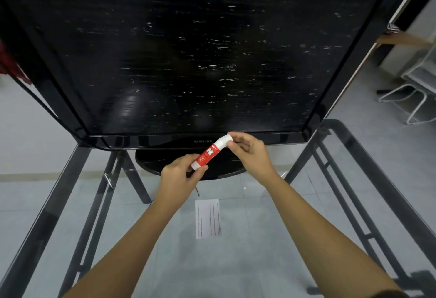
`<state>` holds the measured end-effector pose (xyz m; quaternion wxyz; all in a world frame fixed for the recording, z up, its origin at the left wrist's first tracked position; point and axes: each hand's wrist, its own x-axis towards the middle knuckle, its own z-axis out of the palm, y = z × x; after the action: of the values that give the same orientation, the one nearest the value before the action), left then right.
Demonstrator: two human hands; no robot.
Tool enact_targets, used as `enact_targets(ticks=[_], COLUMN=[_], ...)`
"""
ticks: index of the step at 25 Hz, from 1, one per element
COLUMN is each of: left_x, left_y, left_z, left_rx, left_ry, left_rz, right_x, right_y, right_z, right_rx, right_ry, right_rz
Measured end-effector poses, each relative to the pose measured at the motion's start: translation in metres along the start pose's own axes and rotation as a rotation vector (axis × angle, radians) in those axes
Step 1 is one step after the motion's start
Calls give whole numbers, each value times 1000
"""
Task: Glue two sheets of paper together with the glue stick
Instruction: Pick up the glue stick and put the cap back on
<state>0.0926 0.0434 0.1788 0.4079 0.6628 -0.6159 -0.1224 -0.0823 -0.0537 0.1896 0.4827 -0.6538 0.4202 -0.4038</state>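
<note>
Clear glass tabletop [212, 271] on a dark metal frame, glossy black oval television stand [151, 161] at its far middle, small white printed paper sheet [208, 218] flat just nearside of the stand

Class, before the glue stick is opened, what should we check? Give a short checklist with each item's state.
1. Left hand grips the glue stick at its base: ok.
2. Right hand pinches the cap: ok.
3. Cap removed: not ok, it is on.
4. Paper lies flat on the glass table: ok.
5. Second sheet ready: cannot tell, one sheet shows.
</note>
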Motion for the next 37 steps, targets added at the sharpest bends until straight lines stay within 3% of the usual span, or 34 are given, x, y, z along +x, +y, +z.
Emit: enact_targets(ticks=[29,34,37], left_x=[-7,-4,-3], left_y=[0,3,3], left_z=[7,12,17], left_rx=[-13,-45,-42], left_ry=[36,79,83], left_rz=[23,-10,4], right_x=[-10,-13,-17], right_y=[-5,-5,-5], right_z=[1,10,15], right_rx=[29,166,185], right_ry=[-77,42,22], right_rz=[-6,96,158])
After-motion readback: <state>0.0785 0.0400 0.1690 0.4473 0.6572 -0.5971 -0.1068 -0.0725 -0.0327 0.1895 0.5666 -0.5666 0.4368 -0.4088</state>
